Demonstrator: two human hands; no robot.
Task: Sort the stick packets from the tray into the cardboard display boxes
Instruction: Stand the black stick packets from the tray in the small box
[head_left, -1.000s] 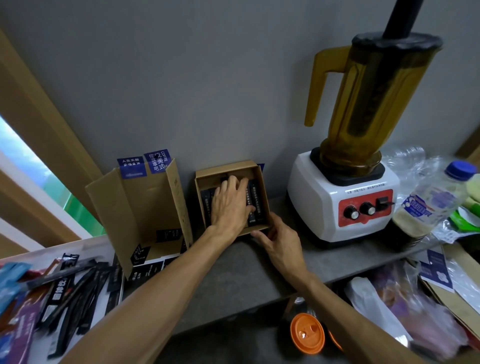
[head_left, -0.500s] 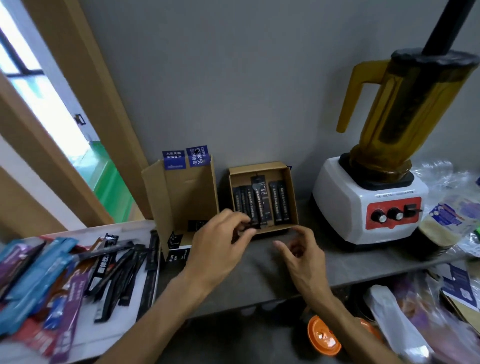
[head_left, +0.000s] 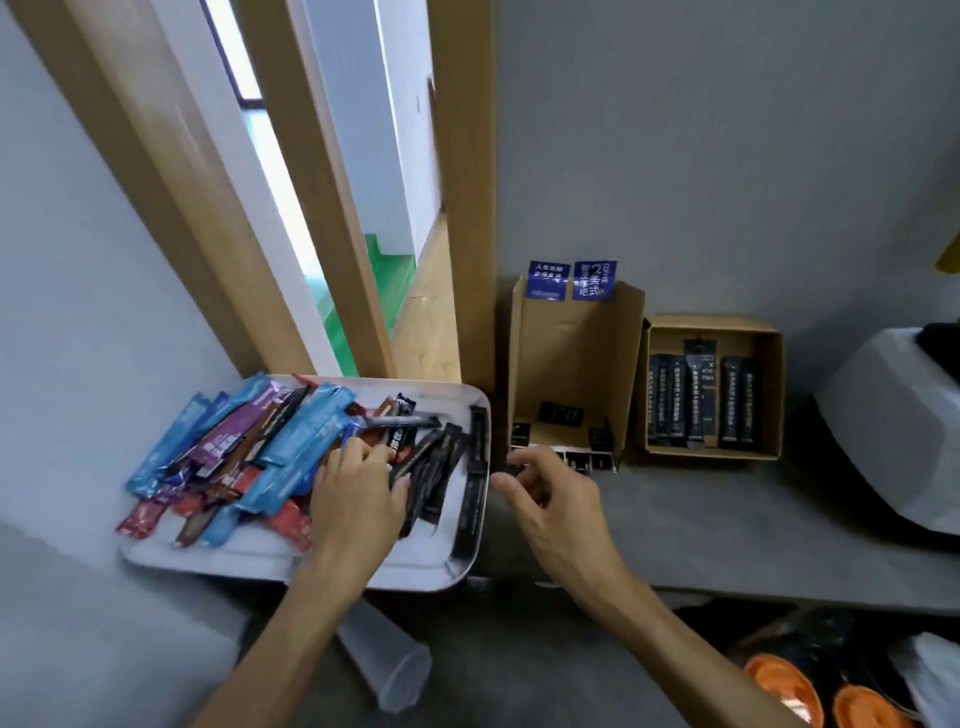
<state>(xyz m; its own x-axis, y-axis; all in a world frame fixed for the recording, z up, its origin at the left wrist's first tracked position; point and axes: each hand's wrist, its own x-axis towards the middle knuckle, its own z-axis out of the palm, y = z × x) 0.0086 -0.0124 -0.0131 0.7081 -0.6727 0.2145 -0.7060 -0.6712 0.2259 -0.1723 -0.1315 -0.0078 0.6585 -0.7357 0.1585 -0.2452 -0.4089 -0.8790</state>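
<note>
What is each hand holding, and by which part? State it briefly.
Right hand: nothing, fingers loosely curled beside the tray. Left hand: fingers lie on the stick packets in the tray; whether they grip one cannot be told.

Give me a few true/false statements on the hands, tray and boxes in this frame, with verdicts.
1. The left hand touches stick packets in the tray. True.
2. The right hand holds a blue packet. False: it hovers empty, fingers loosely curled, beside the tray's right edge.
3. The low box holds only black packets, side by side. True.
4. The tall box is packed to the top. False: it is mostly empty, with a few dark packets at its bottom.
5. The tray holds only black packets. False: blue packets, purple and red ones lie there too.
</note>
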